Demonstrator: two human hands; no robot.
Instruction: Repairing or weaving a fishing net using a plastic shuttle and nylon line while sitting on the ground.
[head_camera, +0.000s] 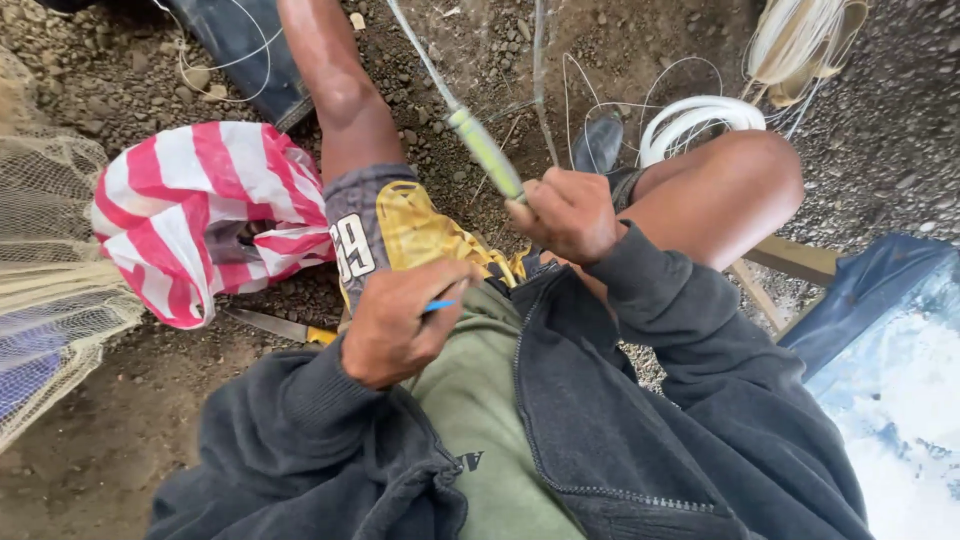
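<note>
The right hand (568, 212) is pinching tight on a yellow-green netting needle (486, 153), its thin line running up toward the coil of white line (700, 115). The left hand (400, 320) is closed on a small blue tool (438, 306), maybe a lighter. A knife (280, 327) is lying on the dirt beside the striped bag (190, 215). This looks like net mending; the next pull needs steady line.

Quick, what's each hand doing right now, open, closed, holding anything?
Left hand: closed on a small blue tool.
Right hand: closed on a yellow-green netting needle.
</note>
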